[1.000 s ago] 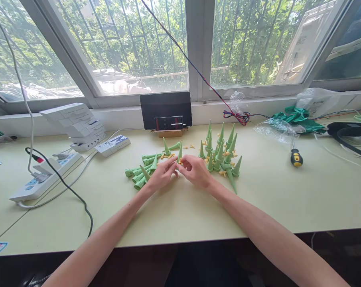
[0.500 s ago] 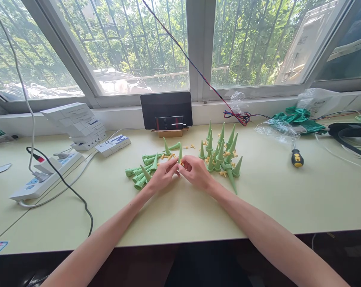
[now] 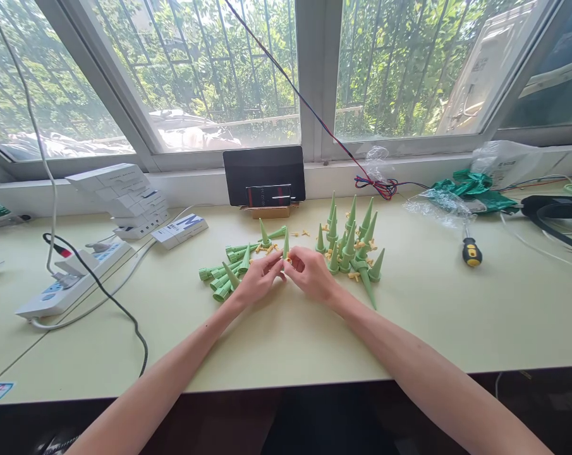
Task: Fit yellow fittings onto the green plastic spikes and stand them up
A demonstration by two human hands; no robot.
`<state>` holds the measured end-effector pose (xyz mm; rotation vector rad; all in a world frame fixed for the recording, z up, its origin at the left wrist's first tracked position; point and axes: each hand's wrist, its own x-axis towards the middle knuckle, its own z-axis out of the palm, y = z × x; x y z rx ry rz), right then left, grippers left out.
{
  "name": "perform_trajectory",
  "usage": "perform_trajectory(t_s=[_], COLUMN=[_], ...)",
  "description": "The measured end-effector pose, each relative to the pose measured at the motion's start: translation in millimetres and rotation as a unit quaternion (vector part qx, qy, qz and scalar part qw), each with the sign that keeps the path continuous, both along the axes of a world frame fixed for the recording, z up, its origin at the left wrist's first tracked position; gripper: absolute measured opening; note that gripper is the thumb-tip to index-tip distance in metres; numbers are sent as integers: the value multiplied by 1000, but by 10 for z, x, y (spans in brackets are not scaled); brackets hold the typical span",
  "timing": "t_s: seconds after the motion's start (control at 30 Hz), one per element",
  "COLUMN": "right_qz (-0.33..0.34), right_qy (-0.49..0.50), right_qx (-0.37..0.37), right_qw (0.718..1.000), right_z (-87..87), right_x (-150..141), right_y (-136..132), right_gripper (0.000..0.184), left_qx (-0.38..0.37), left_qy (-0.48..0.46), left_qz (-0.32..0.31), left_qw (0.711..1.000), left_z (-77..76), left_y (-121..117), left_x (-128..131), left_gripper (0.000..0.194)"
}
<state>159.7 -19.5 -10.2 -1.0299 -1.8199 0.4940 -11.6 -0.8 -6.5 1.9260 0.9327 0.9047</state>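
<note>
Between my two hands a green plant watering spike (image 3: 286, 242) stands with its tip up. My left hand (image 3: 260, 278) has its fingers closed around the spike's lower part, which is mostly hidden. My right hand (image 3: 309, 270) pinches a small yellow valve (image 3: 289, 258) against the spike's side. Left of my hands lie several green spikes (image 3: 219, 273), some on their sides, and one spike (image 3: 263, 232) is upright behind. To the right is a cluster of upright spikes (image 3: 348, 246), with yellow valves (image 3: 353, 276) on or among them.
A phone (image 3: 268, 195) leans on a black tablet (image 3: 263, 170) by the window. On the left are white boxes (image 3: 117, 196) and a power strip (image 3: 72, 278) with cables. A screwdriver (image 3: 471, 251), plastic wrapping (image 3: 478, 193) and black headphones (image 3: 558, 218) lie on the right.
Both hands stay almost in place on the spike and valve. Only slight finger movement shows; the objects on the table have not moved.
</note>
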Motion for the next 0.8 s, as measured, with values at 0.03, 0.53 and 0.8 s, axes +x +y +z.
perform_trajectory(t_s=[0.03,0.53,0.8], right_qz=[-3,-96,-97], right_qy=[6,-2,-32], right_qx=[-5,-44,-42], right_qw=[1000,994,994], right_z=[-9,-109,-138], right_x=[-3,71,85], right_y=[8,132,142], right_gripper=[16,18,12], left_qx=[-3,103,157], left_qy=[-3,119,183], left_qz=[3,161,161], left_qw=[1000,974,957], left_z=[2,75,10], left_y=[2,-92,-67], left_x=[1,30,8], left_gripper=[40,39,32])
